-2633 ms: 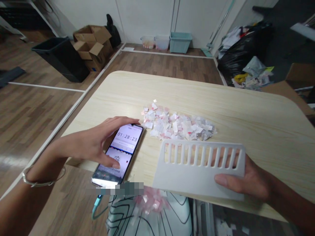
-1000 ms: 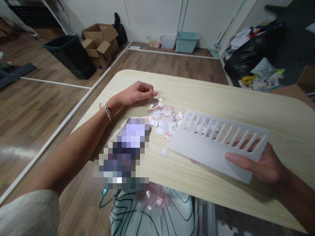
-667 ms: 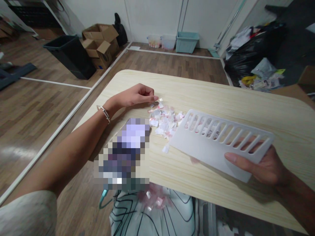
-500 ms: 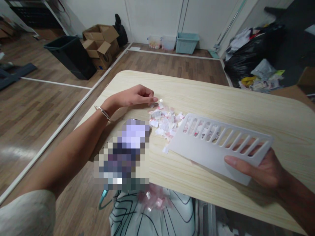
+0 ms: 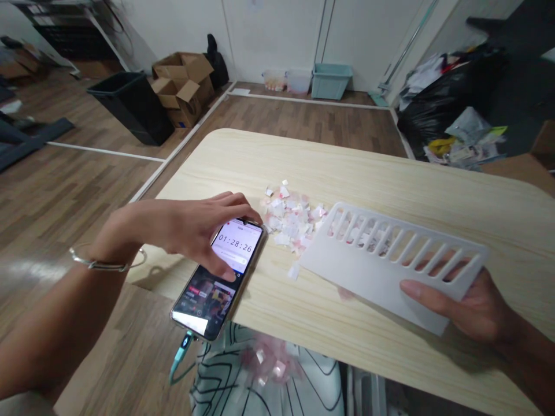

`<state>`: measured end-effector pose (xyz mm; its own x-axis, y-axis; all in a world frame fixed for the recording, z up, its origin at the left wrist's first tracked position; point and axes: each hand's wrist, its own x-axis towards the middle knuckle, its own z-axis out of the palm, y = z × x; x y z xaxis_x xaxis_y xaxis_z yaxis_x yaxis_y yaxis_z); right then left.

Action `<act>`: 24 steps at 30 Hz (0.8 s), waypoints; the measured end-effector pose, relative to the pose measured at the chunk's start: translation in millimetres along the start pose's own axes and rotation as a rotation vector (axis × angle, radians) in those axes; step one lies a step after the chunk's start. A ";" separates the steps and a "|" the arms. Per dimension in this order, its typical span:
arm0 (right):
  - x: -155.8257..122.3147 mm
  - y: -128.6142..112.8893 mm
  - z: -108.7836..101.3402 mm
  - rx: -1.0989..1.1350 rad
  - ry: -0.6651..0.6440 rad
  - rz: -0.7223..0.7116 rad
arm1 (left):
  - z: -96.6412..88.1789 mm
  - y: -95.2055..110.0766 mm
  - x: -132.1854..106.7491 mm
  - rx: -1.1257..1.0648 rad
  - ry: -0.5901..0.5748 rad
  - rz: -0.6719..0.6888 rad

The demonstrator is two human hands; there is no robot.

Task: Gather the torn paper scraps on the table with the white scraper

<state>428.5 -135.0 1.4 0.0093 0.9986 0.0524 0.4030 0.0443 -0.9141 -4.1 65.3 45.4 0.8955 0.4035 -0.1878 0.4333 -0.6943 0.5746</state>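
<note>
Right grip (image 5: 481, 306) pinches the white slotted plate (image 5: 373, 274). Left grip (image 5: 195, 225) is spread over the phone (image 5: 208, 294). Between the 2, pale scraps (image 5: 290, 216) lie on the wood-grain surface (image 5: 390, 179). Beyond the left grip: 1 black bin (image 5: 134, 110), cardboard boxes (image 5: 184, 86). Beyond both: 1 teal tub (image 5: 332, 84) by the wall (image 5: 269, 34).

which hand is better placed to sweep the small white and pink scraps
Probably the right hand: it holds the flat white plastic plate, scraps showing through its slots, while the left hand spans the black rectangular phone.
</note>
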 end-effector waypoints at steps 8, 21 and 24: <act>-5.3 20.0 -2.6 -0.017 0.007 -0.012 | 16.1 -4.2 -23.7 0.067 0.083 0.074; -4.0 -11.5 15.1 0.079 0.044 0.052 | -41.1 -47.0 74.1 -0.348 0.171 -0.038; -8.3 -15.8 16.9 0.065 0.049 0.095 | -33.5 -57.5 93.4 -0.505 0.255 -0.032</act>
<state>406.6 -143.4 8.6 0.0900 0.9958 -0.0170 0.3385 -0.0466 -0.9398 51.3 162.9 21.6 0.8029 0.5941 -0.0492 0.3014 -0.3333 0.8933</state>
